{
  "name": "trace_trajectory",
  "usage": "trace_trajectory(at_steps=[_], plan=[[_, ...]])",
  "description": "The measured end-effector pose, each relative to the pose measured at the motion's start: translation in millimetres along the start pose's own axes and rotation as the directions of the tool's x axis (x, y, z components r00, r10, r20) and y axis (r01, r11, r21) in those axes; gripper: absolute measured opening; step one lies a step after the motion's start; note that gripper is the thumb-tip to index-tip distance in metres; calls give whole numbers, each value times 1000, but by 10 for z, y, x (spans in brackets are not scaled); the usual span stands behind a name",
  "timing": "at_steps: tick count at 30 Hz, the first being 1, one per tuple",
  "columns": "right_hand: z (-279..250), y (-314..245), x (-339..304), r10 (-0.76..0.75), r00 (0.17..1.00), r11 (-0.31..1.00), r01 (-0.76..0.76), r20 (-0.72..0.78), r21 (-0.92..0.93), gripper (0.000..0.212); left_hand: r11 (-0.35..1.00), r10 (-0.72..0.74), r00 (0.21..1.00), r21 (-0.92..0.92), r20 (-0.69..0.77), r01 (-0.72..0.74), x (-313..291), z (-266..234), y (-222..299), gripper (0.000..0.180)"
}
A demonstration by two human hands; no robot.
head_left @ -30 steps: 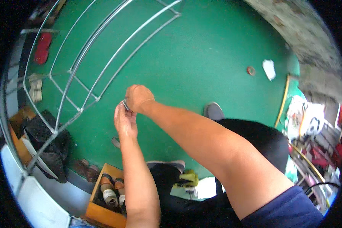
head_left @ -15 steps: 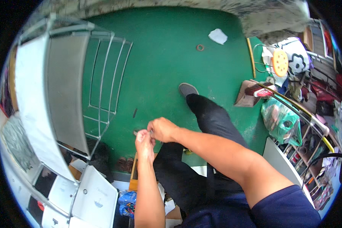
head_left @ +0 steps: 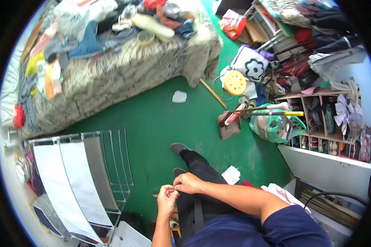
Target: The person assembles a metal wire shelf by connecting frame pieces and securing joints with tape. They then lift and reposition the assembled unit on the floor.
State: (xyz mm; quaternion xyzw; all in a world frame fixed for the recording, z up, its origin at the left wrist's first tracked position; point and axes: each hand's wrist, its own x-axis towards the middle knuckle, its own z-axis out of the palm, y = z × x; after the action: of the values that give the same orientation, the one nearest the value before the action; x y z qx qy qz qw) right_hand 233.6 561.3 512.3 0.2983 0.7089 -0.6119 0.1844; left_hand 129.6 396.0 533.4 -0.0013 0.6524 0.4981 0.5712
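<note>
My left hand (head_left: 167, 197) and my right hand (head_left: 187, 183) meet in front of me, above my dark trousers (head_left: 200, 171). Both sets of fingers are closed in a pinch, their tips almost touching. Whatever lies between the fingertips is too small or too hidden to name. My right forearm crosses over my lap, while the left one comes up from the lower edge. A grey shoe (head_left: 180, 147) on my foot rests on the green floor (head_left: 140, 164) beyond the hands.
A white-and-grey rack with metal rods (head_left: 72, 177) stands at left. Behind it is a bed with a patterned cover (head_left: 123, 74), heaped with clothes. At right are a dustpan (head_left: 230, 129), a green plastic bag (head_left: 268, 125), a yellow-topped stool (head_left: 235, 82) and a crowded shelf (head_left: 317, 115).
My view has swung up and right, bringing the bed and more of the shelf into sight. Both hands stay close together with fingers pinched.
</note>
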Motion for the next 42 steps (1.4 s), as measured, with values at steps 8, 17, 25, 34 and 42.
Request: trace_trajectory(at_steps=[8,17,25,34,42], plan=[[-182,-583,-809,-117,987,984,131,-114,118,28,943,102,979,297,177,-152,-592,100,739,8],[-724,-866,-1155,-239,959,957,259,-154,128,30,847,128,955,472,268,-246,-458,468,1287,12],[-1965,-892,-1254,-236,923,953,281,-303,112,32,808,129,915,495,382,-320,223,1342,2054,15],[-3142,-862,-1397,-122,912,905,264,-391,333,17,716,72,799,527,597,-458,768,2356,2977,15],[-3480,-955,-1298,50,776,901,236,-628,364,20,757,-110,688,509,718,-410,1328,2766,3495,16]])
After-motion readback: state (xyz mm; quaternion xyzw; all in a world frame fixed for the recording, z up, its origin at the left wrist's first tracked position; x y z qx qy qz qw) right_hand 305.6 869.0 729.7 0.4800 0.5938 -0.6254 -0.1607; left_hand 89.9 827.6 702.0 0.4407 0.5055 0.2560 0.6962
